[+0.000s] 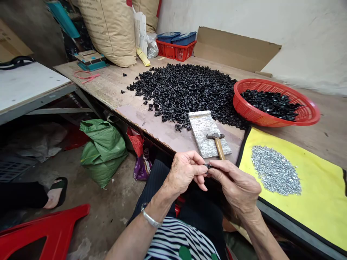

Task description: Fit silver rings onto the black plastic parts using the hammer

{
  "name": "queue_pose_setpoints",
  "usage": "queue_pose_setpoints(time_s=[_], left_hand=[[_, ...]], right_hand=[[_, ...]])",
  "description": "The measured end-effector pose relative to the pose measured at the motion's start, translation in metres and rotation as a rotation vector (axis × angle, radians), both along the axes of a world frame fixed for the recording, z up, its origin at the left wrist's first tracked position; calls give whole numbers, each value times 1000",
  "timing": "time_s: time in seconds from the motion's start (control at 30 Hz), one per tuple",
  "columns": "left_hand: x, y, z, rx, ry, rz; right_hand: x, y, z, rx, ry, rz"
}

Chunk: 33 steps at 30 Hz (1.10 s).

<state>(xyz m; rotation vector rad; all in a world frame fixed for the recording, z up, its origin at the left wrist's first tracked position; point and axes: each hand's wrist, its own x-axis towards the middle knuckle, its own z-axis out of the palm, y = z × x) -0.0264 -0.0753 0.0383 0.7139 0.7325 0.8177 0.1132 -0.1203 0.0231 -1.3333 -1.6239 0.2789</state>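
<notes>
My left hand (187, 169) pinches a small black plastic part (208, 166) between thumb and forefinger, just off the table's front edge. Against the same part, the fingertips of my right hand (235, 182) are pressed together; whether they also hold a tiny metal piece is hidden. Just beyond my hands, a hammer (219, 144) with a wooden handle rests on a worn whitish block (202, 131). A large heap of black plastic parts (189, 90) spreads behind it. To the right, a pile of small silvery metal pieces (275, 169) lies on a yellow cloth (320, 195).
A red basket (276, 121) of black parts stands at the right. Farther back are a red crate (176, 52) with blue trays, a large sack (108, 32) and a cardboard sheet (233, 48). On the floor at left are a green bag (103, 151) and another person's sandalled foot (55, 195).
</notes>
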Motion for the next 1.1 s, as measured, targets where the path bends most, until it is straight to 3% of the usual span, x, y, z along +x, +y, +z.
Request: queue_pose_setpoints(time_s=[0.2,0.33,0.53,0.6,0.73,0.83,1.0,1.1], left_hand=[[-1,2,2,17,-4,19],[5,6,-5,32,-2,40],[22,43,-21,136,-23,119],[17,57,-23,168,-47,189],[-7,69,-25,175,-34,358],[-17,63,-24,142,-21,390],[-20,43,-21,100,21,396],[-27,34,-20,92,63,435]], right_hand=[[3,-3,9,-153,49,-79],[3,4,7,-232,190,-92],[15,29,-3,-355,402,-172],[21,30,0,-378,313,-225],[27,25,0,-197,-60,-202],[17,27,-5,-116,-292,-90],[-11,48,-8,-162,-765,16],[-19,59,-9,-179,-905,50]])
